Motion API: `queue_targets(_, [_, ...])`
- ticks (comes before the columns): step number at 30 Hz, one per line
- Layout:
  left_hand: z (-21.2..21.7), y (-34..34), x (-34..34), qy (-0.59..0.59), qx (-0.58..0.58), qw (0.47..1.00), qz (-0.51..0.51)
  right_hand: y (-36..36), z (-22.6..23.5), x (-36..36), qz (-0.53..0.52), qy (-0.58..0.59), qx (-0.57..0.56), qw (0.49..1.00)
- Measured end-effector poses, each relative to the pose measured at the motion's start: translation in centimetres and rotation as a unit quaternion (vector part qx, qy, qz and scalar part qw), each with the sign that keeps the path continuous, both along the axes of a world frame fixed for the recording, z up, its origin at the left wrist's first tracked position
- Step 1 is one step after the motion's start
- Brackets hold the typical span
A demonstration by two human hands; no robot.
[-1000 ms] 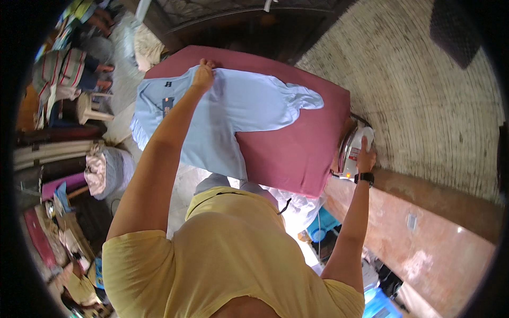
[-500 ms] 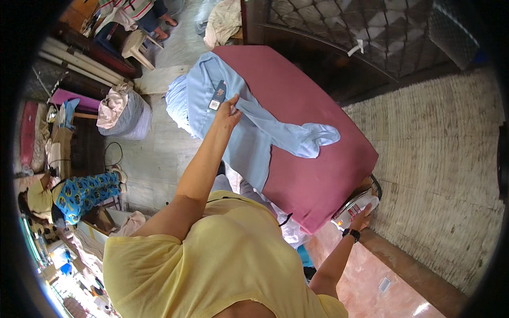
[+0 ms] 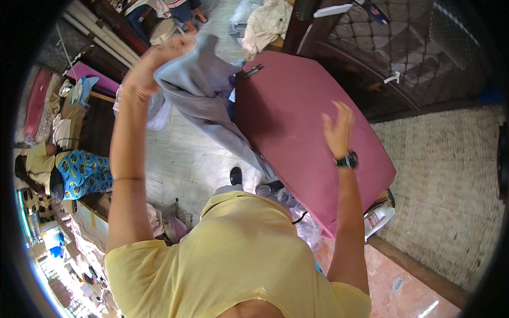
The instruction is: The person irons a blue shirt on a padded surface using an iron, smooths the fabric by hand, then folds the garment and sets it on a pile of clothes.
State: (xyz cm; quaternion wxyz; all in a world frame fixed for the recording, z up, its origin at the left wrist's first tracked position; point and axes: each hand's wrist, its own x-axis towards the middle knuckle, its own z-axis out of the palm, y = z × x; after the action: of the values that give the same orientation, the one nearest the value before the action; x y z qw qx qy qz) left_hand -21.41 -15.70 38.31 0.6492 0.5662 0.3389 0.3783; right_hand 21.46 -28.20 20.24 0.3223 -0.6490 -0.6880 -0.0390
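The left hand (image 3: 150,66) holds up the blue shirt (image 3: 199,90); the right hand (image 3: 339,130) spreads wide over the dark pink ironing table (image 3: 294,148).

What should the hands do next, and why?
Perhaps the right hand should reach over and take the grey-blue garment too: the left hand alone holds it up, at the left edge of the maroon board, and the right hand is open with nothing in it.
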Motion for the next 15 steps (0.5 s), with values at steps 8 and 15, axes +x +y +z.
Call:
queue_targets(8, [13.3, 3.9, -20.3, 0.055, 0.205, 0.971, 0.113, 11.7, -0.3, -29.1, 0.355, 0.148, 0.006, 0.923])
queue_targets(15, [15.8, 6.8, -34.0, 0.177, 0.276, 0.904, 0.274, 6.9, -2.6, -32.7, 0.444, 0.098, -0.393, 0.799])
